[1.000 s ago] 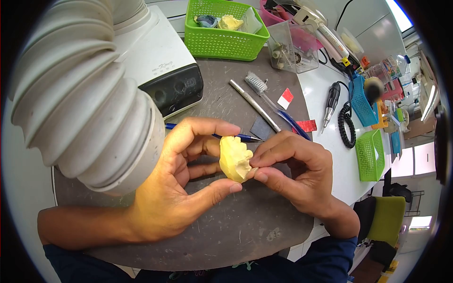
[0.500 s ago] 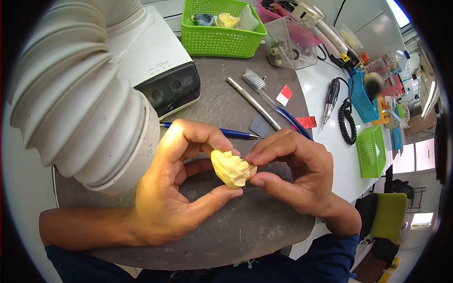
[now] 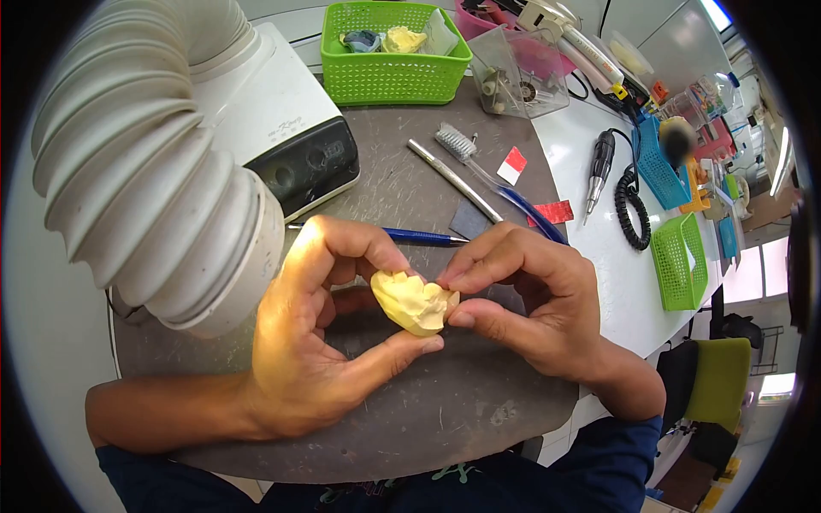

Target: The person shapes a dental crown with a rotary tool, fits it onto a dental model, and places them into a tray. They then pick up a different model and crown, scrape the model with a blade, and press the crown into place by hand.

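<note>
A small pale-yellow plaster dental model (image 3: 409, 303) is held over the middle of the grey-brown work board (image 3: 428, 410), tooth shapes along its upper edge. My left hand (image 3: 304, 350) grips it from the left, thumb below and index finger above; the other fingers are partly hidden behind. From the right, my right hand (image 3: 543, 308) pinches the model's right end between thumb and fingertips. Just beyond the hands lie a blue mechanical pencil (image 3: 423, 236), a dark grey square (image 3: 470, 219), a metal-handled tool (image 3: 453, 179) and a blue-handled brush (image 3: 505, 190).
A ribbed white hose (image 3: 141, 188) bulges in at left, beside a white machine (image 3: 282, 120). Behind stand a green basket (image 3: 389, 81) with yellow pieces and a clear box (image 3: 517, 77). Red strips (image 3: 552, 213), a handpiece (image 3: 599, 175) with coiled cord and another green basket (image 3: 680, 265) lie rightward.
The view has shifted slightly. The dental model has turned a little in my fingers, showing its tooth edge differently. Both hands keep their hold on it.
</note>
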`<state>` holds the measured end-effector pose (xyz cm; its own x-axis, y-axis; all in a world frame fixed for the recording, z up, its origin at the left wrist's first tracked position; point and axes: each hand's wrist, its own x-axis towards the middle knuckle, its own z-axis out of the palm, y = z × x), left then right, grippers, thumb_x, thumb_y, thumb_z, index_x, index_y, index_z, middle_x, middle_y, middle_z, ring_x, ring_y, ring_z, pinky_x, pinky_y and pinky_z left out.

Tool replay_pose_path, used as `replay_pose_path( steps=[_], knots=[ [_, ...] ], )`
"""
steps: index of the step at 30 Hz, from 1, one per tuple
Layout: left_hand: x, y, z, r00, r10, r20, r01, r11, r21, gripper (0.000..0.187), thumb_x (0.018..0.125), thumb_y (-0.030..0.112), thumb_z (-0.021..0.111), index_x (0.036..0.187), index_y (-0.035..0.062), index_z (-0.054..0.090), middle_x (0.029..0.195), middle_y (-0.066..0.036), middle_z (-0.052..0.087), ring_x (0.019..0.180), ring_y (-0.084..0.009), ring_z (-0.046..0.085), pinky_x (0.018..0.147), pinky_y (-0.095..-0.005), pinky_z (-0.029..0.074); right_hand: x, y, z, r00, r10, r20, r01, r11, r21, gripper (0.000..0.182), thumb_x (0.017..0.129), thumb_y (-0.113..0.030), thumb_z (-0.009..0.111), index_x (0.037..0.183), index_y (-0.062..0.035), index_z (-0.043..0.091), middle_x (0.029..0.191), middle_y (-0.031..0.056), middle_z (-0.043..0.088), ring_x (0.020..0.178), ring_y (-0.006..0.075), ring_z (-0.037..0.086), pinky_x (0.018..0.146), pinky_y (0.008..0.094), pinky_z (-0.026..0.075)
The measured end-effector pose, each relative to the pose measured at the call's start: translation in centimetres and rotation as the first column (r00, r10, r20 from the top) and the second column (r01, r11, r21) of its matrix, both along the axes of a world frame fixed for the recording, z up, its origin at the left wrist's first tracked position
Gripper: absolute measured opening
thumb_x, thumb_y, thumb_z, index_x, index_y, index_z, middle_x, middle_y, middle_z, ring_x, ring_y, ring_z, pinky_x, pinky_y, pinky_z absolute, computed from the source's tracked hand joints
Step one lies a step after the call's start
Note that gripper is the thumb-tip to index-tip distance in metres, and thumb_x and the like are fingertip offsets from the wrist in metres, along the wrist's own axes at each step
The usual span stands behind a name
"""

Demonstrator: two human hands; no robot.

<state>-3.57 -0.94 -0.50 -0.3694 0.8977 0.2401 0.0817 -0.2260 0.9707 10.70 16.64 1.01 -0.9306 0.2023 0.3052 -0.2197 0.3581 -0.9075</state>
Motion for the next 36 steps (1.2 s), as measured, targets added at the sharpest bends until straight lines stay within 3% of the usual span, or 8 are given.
replay_pose_path(
  steps=[5,7,11,16,20,22,25,36],
  knots=[
    [0.0,0.0,0.5,1.0,-0.007,0.022,0.007,1.0,-0.027,0.062,0.075,-0.002,0.085,0.117,0.0058,0.04,0.109,-0.01,0.058,0.104,-0.0145,0.063,0.091,-0.0295,0.057,0.2,-0.2,-0.3,0.991,0.042,0.13,-0.002,0.956,-0.293,0.014,0.088,-0.002,0.073,0.098,0.0036,0.065,0.101,0.0109,0.069,0.092,0.0138,0.069,0.081,0.0266,0.058],
    [0.2,0.1,0.6,0.99,0.021,0.142,-0.014,0.999,-0.048,0.065,0.074,0.001,0.086,0.119,0.0048,0.04,0.108,-0.008,0.059,0.103,-0.0131,0.063,0.09,-0.0288,0.058,0.2,-0.2,-0.1,0.986,0.056,0.157,0.003,0.937,-0.35,0.013,0.089,-0.003,0.073,0.097,0.0032,0.065,0.1,0.0105,0.069,0.091,0.013,0.069,0.08,0.0258,0.058],
    [0.1,0.4,0.6,0.972,-0.001,0.234,0.012,0.999,-0.047,0.056,0.079,0.001,0.082,0.119,0.0019,0.044,0.11,-0.012,0.064,0.104,-0.0171,0.067,0.085,-0.0306,0.06,0.2,0.0,0.4,0.967,0.093,0.237,0.028,0.886,-0.462,0.014,0.089,-0.007,0.074,0.096,0.0022,0.065,0.096,0.01,0.072,0.087,0.012,0.07,0.078,0.0238,0.057],
    [-0.1,0.6,0.9,0.916,0.004,0.401,0.028,0.997,-0.075,0.053,0.082,-0.002,0.079,0.123,-0.0014,0.046,0.105,-0.014,0.067,0.096,-0.0156,0.068,0.081,-0.0283,0.061,0.2,0.2,0.8,0.948,0.11,0.299,0.064,0.853,-0.518,0.015,0.091,-0.011,0.073,0.097,0.0016,0.066,0.094,0.0102,0.073,0.086,0.0113,0.07,0.076,0.0228,0.057],
    [-0.2,0.6,1.0,0.907,0.007,0.421,0.042,0.993,-0.107,0.051,0.083,-0.001,0.078,0.124,-0.0024,0.047,0.102,-0.014,0.068,0.094,-0.0149,0.068,0.077,-0.0259,0.06,0.2,0.1,0.6,0.949,0.104,0.297,0.07,0.85,-0.522,0.015,0.093,-0.011,0.071,0.097,0.0016,0.066,0.093,0.01,0.073,0.084,0.0103,0.07,0.075,0.0221,0.056],
    [-0.3,0.7,1.1,0.915,0.01,0.403,0.051,0.989,-0.141,0.056,0.084,0.013,0.08,0.126,-0.0013,0.046,0.101,-0.013,0.068,0.088,-0.016,0.069,0.074,-0.0294,0.062,0.3,0.2,0.5,0.944,0.111,0.311,0.072,0.85,-0.522,0.015,0.093,-0.012,0.071,0.096,0.0016,0.066,0.092,0.0098,0.073,0.083,0.0102,0.069,0.074,0.022,0.056],
    [-0.9,0.6,1.6,0.871,-0.004,0.491,0.106,0.978,-0.182,0.045,0.088,0.006,0.075,0.125,-0.003,0.051,0.094,-0.012,0.069,0.085,-0.013,0.069,0.069,-0.0244,0.06,0.3,0.1,0.6,0.933,0.151,0.327,0.067,0.818,-0.571,0.017,0.094,-0.014,0.071,0.096,0.0019,0.065,0.091,0.0097,0.072,0.082,0.0101,0.069,0.074,0.022,0.056],
    [-0.7,0.7,1.4,0.867,0.004,0.498,0.1,0.978,-0.182,0.036,0.09,0.009,0.074,0.118,-0.0027,0.055,0.09,-0.012,0.07,0.08,-0.0137,0.07,0.063,-0.0253,0.061,0.3,0.1,0.5,0.912,0.189,0.363,0.099,0.758,-0.645,0.019,0.094,-0.016,0.071,0.096,0.0021,0.064,0.091,0.0111,0.072,0.083,0.0109,0.069,0.075,0.0225,0.057]
  ],
)
